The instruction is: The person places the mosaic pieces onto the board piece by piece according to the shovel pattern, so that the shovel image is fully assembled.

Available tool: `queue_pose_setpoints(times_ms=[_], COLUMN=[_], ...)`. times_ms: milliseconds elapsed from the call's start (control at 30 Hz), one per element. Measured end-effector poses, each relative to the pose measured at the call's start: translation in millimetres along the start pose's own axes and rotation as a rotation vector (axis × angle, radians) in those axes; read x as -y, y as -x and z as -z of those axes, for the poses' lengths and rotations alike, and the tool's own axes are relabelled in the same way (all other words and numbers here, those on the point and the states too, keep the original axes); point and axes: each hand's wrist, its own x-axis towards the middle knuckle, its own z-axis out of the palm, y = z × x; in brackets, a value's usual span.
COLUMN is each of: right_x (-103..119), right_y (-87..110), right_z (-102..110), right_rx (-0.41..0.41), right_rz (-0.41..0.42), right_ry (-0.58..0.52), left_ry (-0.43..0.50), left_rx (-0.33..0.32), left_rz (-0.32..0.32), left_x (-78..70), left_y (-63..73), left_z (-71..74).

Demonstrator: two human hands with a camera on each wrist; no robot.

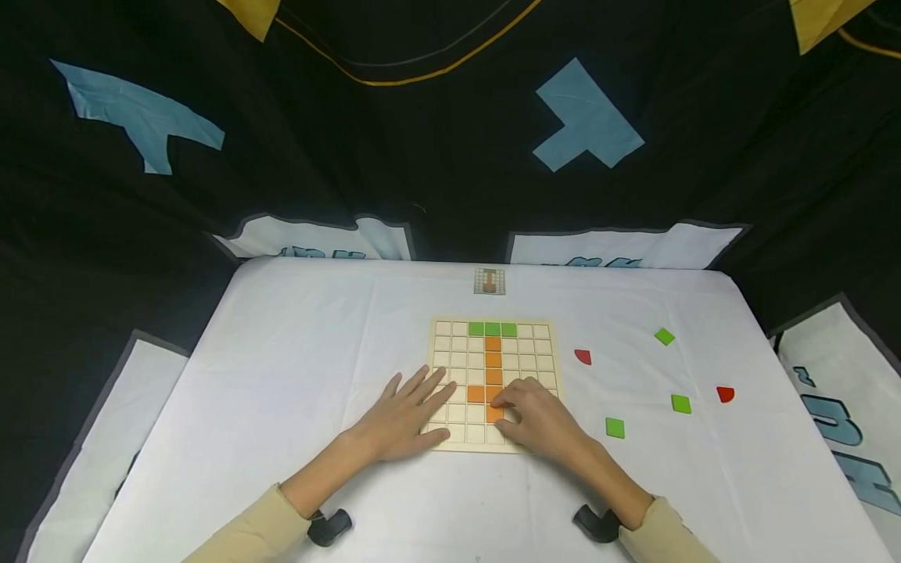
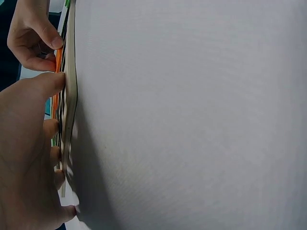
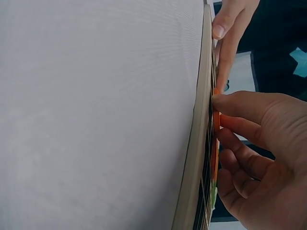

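Note:
A wooden grid board lies on the white table with green square tiles in its top row and a column of orange square tiles below them. One more orange tile sits left of the column. My right hand pinches the lowest orange tile between thumb and index finger, at its square on the board. With fingers spread, my left hand rests on the board's lower left edge. In the left wrist view, the thumb of the left hand touches the board's rim.
A small picture card showing a grid pattern lies behind the board. To the right are scattered green tiles and two red quarter-round pieces. Black wrist-worn devices show under both forearms. Dark cloth hangs behind the table.

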Motion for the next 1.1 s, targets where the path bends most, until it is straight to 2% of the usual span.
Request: queue_pose_setpoints(times_ms=[700, 900, 1100], right_x=[-2, -8, -26], right_y=[-2.3, 5.7, 26.3], right_z=[2, 16, 37], right_rx=[0.007, -0.011, -0.069], right_rz=[-0.02, -0.09, -0.136], right_ry=[-0.007, -0.087, -0.142], left_ry=[-0.004, -0.014, 0.0], left_rx=[0.002, -0.001, 0.002], left_rz=[-0.001, -0.009, 0.0], left_x=[1.9, 1.3, 0.8], left_y=[-1.6, -1.9, -1.0], left_z=[-0.6, -0.6, -0.1])
